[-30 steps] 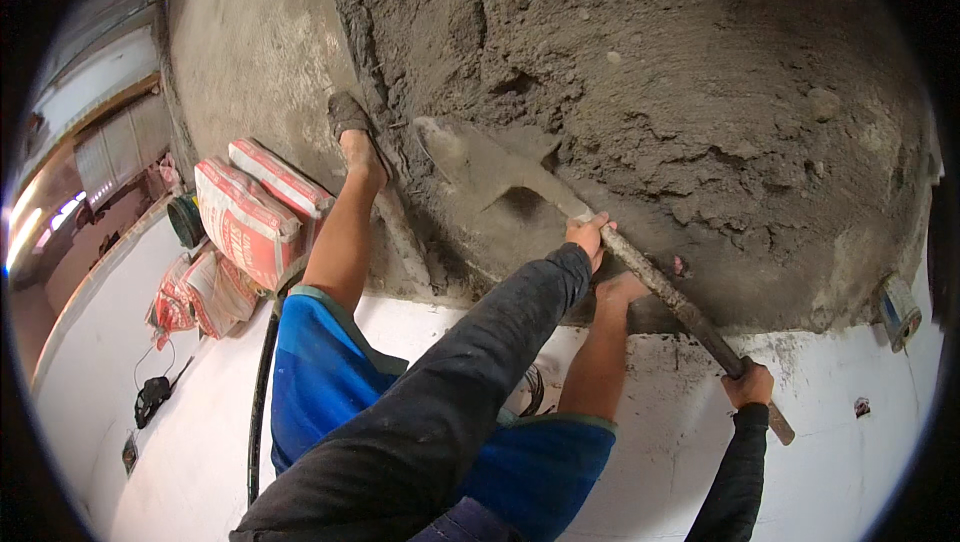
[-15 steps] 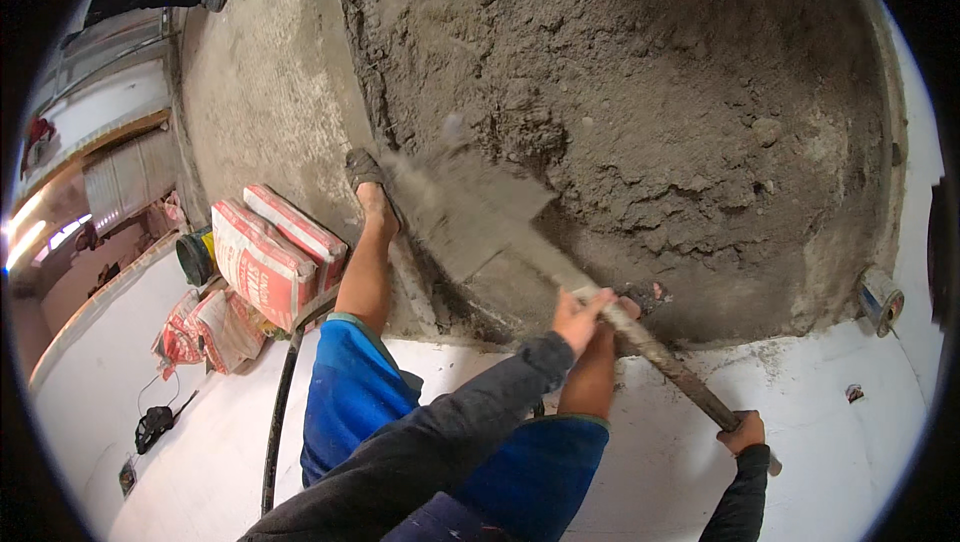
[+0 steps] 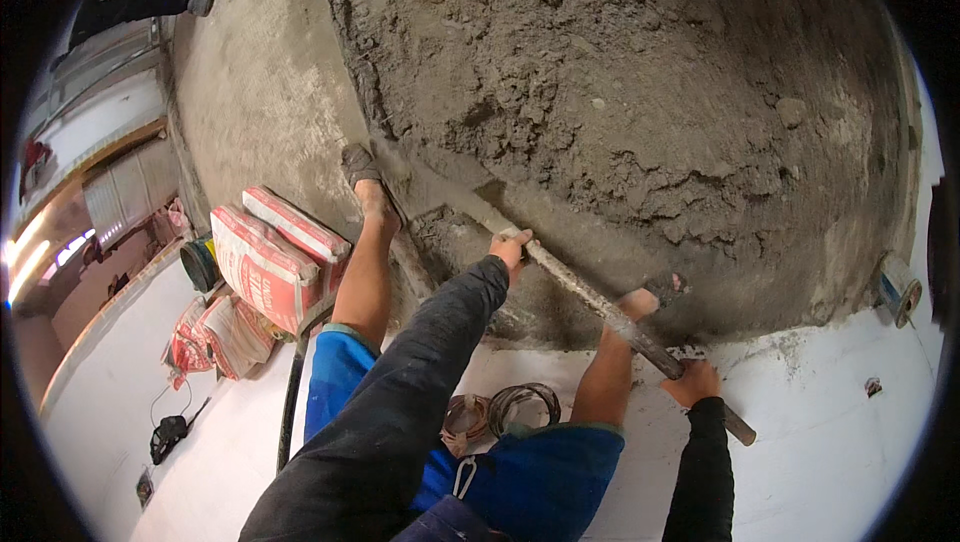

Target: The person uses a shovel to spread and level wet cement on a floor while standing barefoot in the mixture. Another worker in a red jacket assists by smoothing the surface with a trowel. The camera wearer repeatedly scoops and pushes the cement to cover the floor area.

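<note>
A long-handled shovel [image 3: 590, 297] slants across in front of me, its blade end up and to the left. My left hand [image 3: 509, 252] is closed around the lower shaft, near the blade. Close to the butt of the handle, my right hand [image 3: 692, 383] wraps around it. The blade lies low at the left edge of a broad heap of wet grey mortar [image 3: 640, 112], blurred and partly lost against the mix. My left foot, in a dark shoe [image 3: 359, 164], stands beside that edge, and my right foot is behind the handle.
Red-and-white cement bags [image 3: 262, 267] lie at the left, with a dark bucket [image 3: 199, 262] and crumpled sacks [image 3: 220, 334] nearby. Coiled cable [image 3: 524, 408] lies between my legs. A tin can [image 3: 899, 289] sits at the right. Another person's legs [image 3: 150, 8] show at the upper left.
Both hands have shifted left with the shovel, the right also moving up. The blade, broad and plain before, now sits further left and lower in the mortar. Coiled cable has come into view.
</note>
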{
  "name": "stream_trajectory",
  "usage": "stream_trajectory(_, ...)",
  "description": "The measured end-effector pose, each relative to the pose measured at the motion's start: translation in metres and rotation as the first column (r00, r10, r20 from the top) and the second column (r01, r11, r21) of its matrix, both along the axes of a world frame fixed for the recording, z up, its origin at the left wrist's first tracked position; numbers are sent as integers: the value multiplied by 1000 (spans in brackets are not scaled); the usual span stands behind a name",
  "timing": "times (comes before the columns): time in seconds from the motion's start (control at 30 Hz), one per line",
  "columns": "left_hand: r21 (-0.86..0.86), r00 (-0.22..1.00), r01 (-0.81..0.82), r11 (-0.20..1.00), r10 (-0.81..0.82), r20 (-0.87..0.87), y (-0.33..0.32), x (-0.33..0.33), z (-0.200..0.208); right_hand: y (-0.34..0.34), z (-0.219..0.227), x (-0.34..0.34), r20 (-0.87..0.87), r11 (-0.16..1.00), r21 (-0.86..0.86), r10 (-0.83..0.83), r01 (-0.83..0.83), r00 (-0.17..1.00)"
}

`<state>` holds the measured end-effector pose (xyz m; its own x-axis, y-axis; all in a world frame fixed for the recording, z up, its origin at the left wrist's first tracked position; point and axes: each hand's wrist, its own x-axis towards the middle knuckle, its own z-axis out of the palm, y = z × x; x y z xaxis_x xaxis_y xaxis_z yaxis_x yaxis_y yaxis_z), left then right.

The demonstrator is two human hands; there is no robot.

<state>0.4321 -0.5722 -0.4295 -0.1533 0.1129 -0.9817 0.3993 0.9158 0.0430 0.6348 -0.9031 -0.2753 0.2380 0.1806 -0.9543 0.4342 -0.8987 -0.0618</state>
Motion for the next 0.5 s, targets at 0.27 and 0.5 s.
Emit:
stream_trajectory(0.27,44,956,234,971,-238,173,-43,60,62,-55,93,13,25,989,-79,-121,123,992)
stream_trajectory(0.5,286,868,309,907,-392,304,-73,97,100,-72,187,15,-3,931,-110,-351,348,936)
